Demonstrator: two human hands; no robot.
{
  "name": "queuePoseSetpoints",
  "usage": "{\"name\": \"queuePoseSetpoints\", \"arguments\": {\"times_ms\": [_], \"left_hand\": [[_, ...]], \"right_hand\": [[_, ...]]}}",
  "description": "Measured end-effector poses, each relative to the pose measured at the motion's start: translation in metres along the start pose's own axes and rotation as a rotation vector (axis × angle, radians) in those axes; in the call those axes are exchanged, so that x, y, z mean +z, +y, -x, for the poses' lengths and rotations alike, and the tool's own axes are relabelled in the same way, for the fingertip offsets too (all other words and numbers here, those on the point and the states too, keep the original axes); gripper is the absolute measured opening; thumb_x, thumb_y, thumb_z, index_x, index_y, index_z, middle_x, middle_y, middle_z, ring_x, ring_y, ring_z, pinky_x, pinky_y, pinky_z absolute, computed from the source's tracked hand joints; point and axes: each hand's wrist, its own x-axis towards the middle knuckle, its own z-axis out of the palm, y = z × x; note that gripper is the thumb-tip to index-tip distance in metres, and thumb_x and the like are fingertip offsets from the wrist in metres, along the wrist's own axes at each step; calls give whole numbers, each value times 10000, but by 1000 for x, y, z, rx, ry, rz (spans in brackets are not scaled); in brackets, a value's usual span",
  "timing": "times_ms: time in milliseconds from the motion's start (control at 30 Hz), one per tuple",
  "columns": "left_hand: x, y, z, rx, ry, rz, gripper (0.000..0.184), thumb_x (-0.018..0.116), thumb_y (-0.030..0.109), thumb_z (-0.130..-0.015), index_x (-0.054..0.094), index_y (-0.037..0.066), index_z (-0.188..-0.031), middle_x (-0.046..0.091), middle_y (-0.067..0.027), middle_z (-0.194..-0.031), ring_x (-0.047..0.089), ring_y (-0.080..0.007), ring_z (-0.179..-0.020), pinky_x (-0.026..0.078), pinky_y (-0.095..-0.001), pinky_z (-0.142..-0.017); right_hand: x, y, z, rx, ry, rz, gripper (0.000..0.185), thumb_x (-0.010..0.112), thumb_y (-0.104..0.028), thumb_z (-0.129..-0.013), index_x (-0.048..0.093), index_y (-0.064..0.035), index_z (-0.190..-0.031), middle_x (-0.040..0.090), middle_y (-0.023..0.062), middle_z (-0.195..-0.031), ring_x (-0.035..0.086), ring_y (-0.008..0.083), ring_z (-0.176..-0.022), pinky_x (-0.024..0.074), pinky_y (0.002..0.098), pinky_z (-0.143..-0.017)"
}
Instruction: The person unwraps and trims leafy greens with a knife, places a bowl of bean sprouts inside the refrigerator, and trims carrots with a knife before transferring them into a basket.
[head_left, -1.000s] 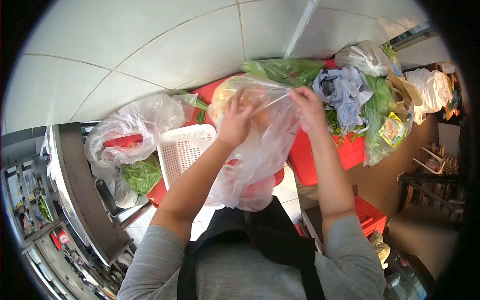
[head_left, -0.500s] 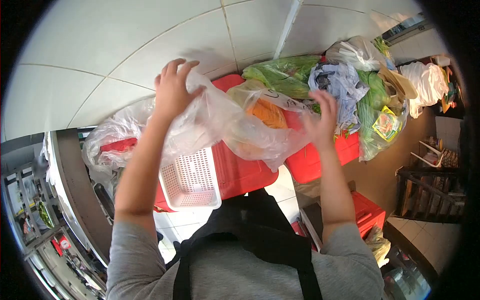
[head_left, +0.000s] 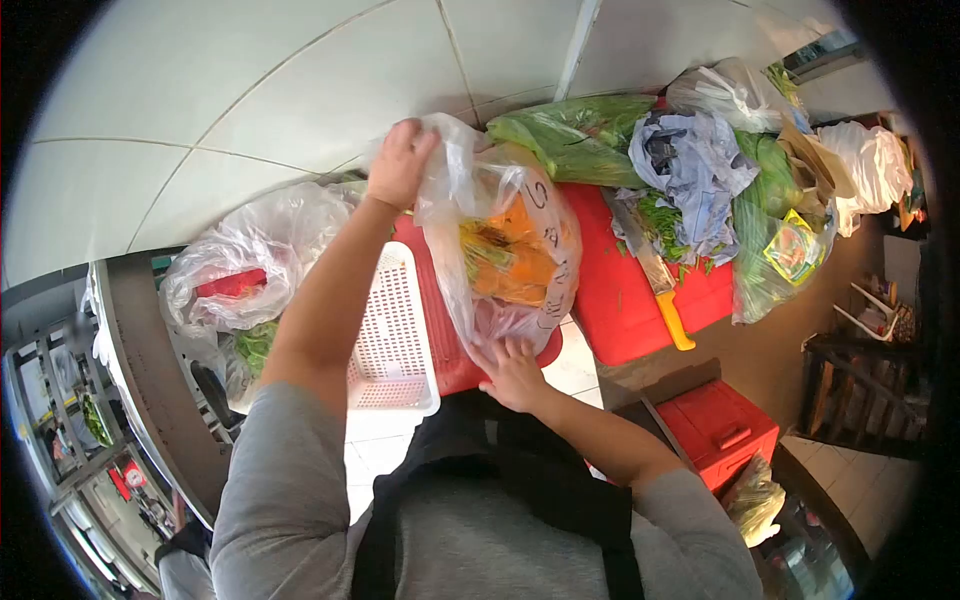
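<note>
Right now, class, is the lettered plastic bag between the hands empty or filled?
Filled, at least partly: orange vegetables show inside the lettered plastic bag. How full, I cannot tell.

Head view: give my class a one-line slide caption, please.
Left hand and right hand at opposite edges of a clear plastic bag with orange contents, beside a white basket.

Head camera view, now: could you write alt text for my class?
A person's left hand and right hand touch opposite ends of a clear plastic bag with orange contents, on a red surface. A white perforated basket stands left of it; a yellow-handled knife lies to the right.
</note>
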Motion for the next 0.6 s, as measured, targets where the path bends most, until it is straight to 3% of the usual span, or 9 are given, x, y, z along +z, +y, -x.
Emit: {"name": "queuePoseSetpoints", "arguments": {"times_ms": [33,133,233,300,367,433,467,533,600], "left_hand": [[11,-2,1,133,3,-117,479,545,86,-807,467,143,-1276,472,-129,-1255,515,-344,-1128,448,-476,-916],[71,-45,41,-70,-641,-293,658,654,120,-758,396,135,-1363,389,-121,-1406,421,-339,-1261,381,-468,-1008],[59,-74,38,-187,-1072,-26,885,778,209,-658,327,122,-1415,253,-119,-1512,354,-333,-1329,370,-461,-1028],[12,-72,16,-25,-1010,122,801,815,299,-601,478,151,-1312,478,-122,-1345,513,-320,-1186,439,-442,-964],[-52,-45,5,-176,-863,99,591,782,298,-650,593,146,-1190,620,-120,-1174,598,-311,-1065,483,-433,-897],[-79,-7,13,-185,-457,223,261,725,194,-719,647,69,-935,662,-135,-909,632,-316,-875,498,-408,-764],[-88,20,15,-143,-405,353,167,682,185,-768,636,64,-874,646,-121,-849,626,-302,-822,493,-411,-733],[-90,55,12,117,-488,464,169,625,171,-817,628,77,-957,636,-115,-929,615,-295,-920,488,-381,-798],[-51,59,12,81,-213,265,334,592,201,-855,565,118,-1177,573,-150,-1136,525,-316,-1111,432,-377,-945]], "right_hand": [[16,4,-2,33,25,57,634,665,-332,-786,446,-183,-1362,499,151,-1207,482,339,-1083,349,555,-927],[11,24,-18,120,82,-158,532,657,-294,-790,529,-146,-1285,495,178,-1159,499,361,-1055,387,494,-916],[-51,21,-24,103,115,-359,334,620,-197,-808,627,-100,-1127,564,170,-1094,563,357,-990,450,450,-870],[-90,23,-38,170,123,-542,280,593,-153,-819,653,-108,-1090,604,150,-1037,591,342,-957,473,441,-844],[-99,40,-60,107,348,-439,188,585,-97,-812,662,-72,-981,630,136,-960,610,321,-897,501,403,-798],[-117,56,-88,100,402,-378,180,589,-89,-809,651,-61,-975,623,133,-1001,599,322,-946,491,400,-832],[-131,64,-102,102,433,-345,191,591,-93,-812,644,-57,-992,619,134,-1026,590,323,-978,485,393,-852],[-147,87,-124,133,621,-231,275,611,-144,-816,623,-86,-1085,583,138,-1110,548,335,-1060,464,412,-893],[-146,97,-133,259,555,-103,325,617,-190,-823,605,-110,-1137,547,141,-1178,520,345,-1105,458,428,-904]]}}
